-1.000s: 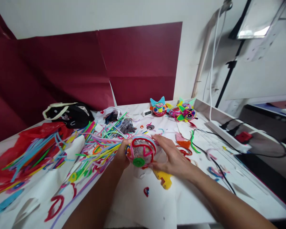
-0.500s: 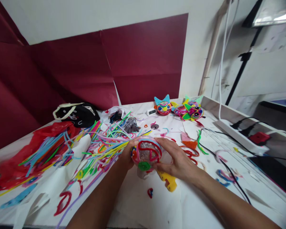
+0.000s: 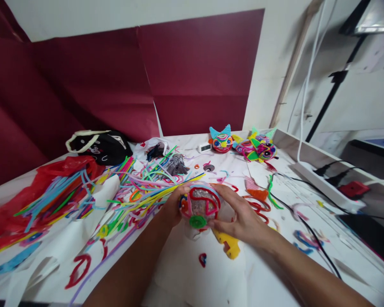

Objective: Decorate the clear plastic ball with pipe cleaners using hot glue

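Note:
Both my hands hold a round clear ball (image 3: 199,206) wrapped with red and pink pipe-cleaner shapes and a green disc on its front. My left hand (image 3: 172,208) grips its left side, thumb over the top. My right hand (image 3: 240,215) wraps its right side with fingers curled. The ball hovers just above the white table sheet (image 3: 211,277), over the middle of the table. A yellow glue gun (image 3: 228,244) lies right under my right hand.
A heap of coloured pipe cleaners (image 3: 131,187) spreads left, by a red plastic bag (image 3: 25,200) and a black bag (image 3: 99,146). Two finished decorated balls (image 3: 222,140) (image 3: 259,149) stand at the back. A power strip (image 3: 326,183) and black cables (image 3: 307,230) lie right.
My head turned a little, so the scene shifted. My hands kept hold of the ball and turned it slightly, with the right fingers curling further round it.

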Available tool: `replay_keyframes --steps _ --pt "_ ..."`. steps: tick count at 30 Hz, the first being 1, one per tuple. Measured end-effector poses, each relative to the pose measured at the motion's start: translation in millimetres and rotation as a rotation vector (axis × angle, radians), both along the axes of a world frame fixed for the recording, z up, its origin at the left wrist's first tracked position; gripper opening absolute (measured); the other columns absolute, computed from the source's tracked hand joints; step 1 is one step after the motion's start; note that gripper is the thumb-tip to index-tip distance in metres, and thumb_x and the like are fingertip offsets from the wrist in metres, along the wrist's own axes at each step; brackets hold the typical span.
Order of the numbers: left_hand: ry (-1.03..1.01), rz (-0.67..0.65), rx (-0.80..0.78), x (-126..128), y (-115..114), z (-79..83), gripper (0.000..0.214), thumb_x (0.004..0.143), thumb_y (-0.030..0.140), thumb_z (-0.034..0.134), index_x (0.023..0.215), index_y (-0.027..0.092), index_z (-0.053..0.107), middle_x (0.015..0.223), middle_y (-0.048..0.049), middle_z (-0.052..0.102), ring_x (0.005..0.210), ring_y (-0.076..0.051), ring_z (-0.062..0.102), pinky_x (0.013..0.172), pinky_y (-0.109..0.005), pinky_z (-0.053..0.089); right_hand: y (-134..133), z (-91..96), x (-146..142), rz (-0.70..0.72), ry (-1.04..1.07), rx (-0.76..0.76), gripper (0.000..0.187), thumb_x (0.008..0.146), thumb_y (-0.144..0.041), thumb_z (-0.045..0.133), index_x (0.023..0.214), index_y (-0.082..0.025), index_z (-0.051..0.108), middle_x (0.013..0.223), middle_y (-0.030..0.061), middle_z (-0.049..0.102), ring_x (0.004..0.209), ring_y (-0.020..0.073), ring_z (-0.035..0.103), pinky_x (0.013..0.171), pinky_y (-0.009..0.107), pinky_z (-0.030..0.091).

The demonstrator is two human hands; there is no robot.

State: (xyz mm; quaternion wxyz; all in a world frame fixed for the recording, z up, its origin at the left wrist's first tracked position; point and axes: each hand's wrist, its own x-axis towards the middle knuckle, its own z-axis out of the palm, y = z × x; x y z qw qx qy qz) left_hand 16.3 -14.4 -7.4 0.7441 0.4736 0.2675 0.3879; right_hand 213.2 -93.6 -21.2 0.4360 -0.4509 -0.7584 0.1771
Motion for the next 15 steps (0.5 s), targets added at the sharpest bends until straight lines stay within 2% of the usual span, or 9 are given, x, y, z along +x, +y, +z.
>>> replay_keyframes --steps 3,12,15 --pt "-0.006 0.017 0.000 0.3 1.8 -1.9 0.038 0.069 0.041 0.064 0.093 0.013 0.074 0.081 -0.0103 0.077 0.083 -0.030 0.073 0.074 -0.038 0.057 0.2 0.9 0.5 0.011 -0.012 -0.010 0.076 0.081 -0.043 0.078 0.149 -0.026 0.048 0.146 0.0125 0.059 0.134 0.0329 0.057 0.110 0.050 0.048" --pt "-0.031 0.052 -0.043 2.0 3.5 -7.0 0.039 0.065 0.038 0.068 0.095 0.013 0.073 0.084 -0.0099 0.077 0.076 -0.025 0.071 0.070 -0.035 0.056 0.8 -3.3 2.3 0.017 -0.025 -0.006 0.074 0.084 -0.047 0.075 0.149 -0.027 0.047 0.146 0.0120 0.058 0.134 0.0325 0.057 0.111 0.048 0.049" --pt "-0.033 0.071 -0.055 1.6 3.0 -7.8 0.033 0.065 0.036 0.069 0.090 0.014 0.072 0.080 -0.0083 0.076 0.075 -0.024 0.070 0.068 -0.033 0.055 1.7 -7.5 3.1 0.019 -0.013 0.002 0.076 0.083 -0.047 0.077 0.149 -0.026 0.046 0.148 0.0127 0.056 0.136 0.0325 0.055 0.114 0.048 0.047"
